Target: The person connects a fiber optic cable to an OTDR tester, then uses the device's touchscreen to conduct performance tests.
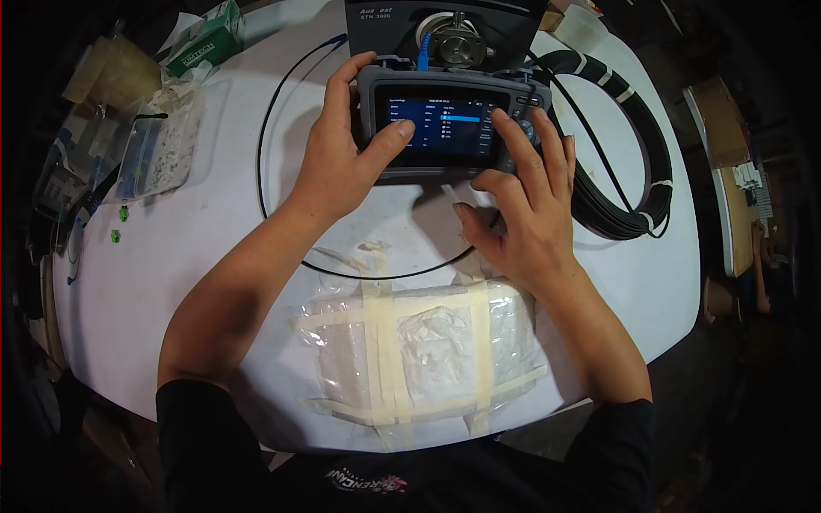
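Note:
A dark grey handheld tester (432, 128) with a lit settings menu stands at the far middle of the table. My left hand (346, 154) grips its left side, thumb over the front of the screen and fingers behind the casing. At its right side is my right hand (530, 205), fingers apart, the index fingertip at the screen's right edge and other fingertips near the buttons. It holds nothing that I can see. A blue connector (423, 53) on a cable meets the tester's top edge.
Behind the tester stands a black box (376, 34) with a round metal fitting (460, 47). A coil of black cable (633, 205) lies right. Nearer me is a taped, plastic-wrapped pad (436, 350). Left are a clear plastic tub (158, 154) and a green box (205, 43).

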`<action>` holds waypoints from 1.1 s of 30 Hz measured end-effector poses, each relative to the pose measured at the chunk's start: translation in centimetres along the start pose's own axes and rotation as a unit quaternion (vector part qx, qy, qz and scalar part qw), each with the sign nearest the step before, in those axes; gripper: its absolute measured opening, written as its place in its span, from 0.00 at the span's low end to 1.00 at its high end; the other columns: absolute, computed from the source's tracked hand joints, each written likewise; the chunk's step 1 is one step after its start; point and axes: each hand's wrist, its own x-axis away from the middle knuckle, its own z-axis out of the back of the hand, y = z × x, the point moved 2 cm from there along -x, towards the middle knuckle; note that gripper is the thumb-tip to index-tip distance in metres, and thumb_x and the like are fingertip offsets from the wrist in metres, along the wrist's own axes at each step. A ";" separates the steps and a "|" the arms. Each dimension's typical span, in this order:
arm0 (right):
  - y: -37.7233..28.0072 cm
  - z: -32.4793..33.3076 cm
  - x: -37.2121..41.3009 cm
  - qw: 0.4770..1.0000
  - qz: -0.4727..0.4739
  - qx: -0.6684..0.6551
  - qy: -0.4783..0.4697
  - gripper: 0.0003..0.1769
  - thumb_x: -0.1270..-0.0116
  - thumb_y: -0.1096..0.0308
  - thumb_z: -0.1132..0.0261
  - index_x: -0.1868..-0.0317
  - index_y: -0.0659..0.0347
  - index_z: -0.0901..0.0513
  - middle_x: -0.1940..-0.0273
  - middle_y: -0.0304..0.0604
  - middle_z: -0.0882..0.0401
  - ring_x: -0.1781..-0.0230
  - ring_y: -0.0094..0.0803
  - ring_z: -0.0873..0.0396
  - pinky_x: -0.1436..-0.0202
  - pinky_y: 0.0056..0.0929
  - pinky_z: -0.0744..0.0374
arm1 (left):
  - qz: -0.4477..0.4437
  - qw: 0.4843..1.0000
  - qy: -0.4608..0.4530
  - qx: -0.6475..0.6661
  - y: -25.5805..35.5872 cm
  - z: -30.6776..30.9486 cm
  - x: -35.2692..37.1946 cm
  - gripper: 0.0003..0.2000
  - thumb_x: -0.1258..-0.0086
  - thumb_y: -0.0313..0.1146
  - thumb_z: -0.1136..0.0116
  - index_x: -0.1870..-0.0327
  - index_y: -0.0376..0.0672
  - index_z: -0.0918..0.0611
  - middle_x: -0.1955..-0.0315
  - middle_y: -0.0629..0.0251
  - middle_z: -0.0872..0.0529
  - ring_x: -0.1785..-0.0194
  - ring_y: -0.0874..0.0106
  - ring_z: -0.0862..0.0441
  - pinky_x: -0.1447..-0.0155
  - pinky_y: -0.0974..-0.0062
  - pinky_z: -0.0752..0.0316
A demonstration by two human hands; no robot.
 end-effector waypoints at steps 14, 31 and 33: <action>2.4 -0.3 0.2 0.994 -0.001 -0.058 0.089 0.47 0.50 0.69 0.18 0.29 0.56 0.28 0.20 0.65 0.46 0.22 0.68 0.42 0.21 0.58 0.38 | 0.012 1.000 -0.006 0.004 0.1 0.1 0.0 0.39 0.28 0.39 0.34 0.22 0.41 0.41 0.41 0.47 0.20 0.37 0.61 0.19 0.31 0.65 0.26; 2.6 -0.7 -0.3 0.988 -0.042 -0.113 0.095 0.56 0.48 0.70 0.19 0.20 0.63 0.40 0.21 0.69 0.45 0.21 0.64 0.40 0.20 0.51 0.37 | 0.013 1.000 -0.009 -0.003 0.0 0.2 0.0 0.38 0.28 0.36 0.34 0.21 0.42 0.43 0.44 0.49 0.19 0.44 0.64 0.15 0.38 0.66 0.20; 2.8 -0.6 -0.1 0.988 -0.049 -0.118 0.092 0.56 0.46 0.70 0.19 0.20 0.64 0.41 0.21 0.69 0.45 0.21 0.64 0.40 0.21 0.50 0.36 | 0.011 1.000 -0.009 0.006 -0.2 0.0 -0.1 0.38 0.28 0.36 0.34 0.21 0.43 0.43 0.44 0.49 0.19 0.44 0.64 0.15 0.38 0.66 0.20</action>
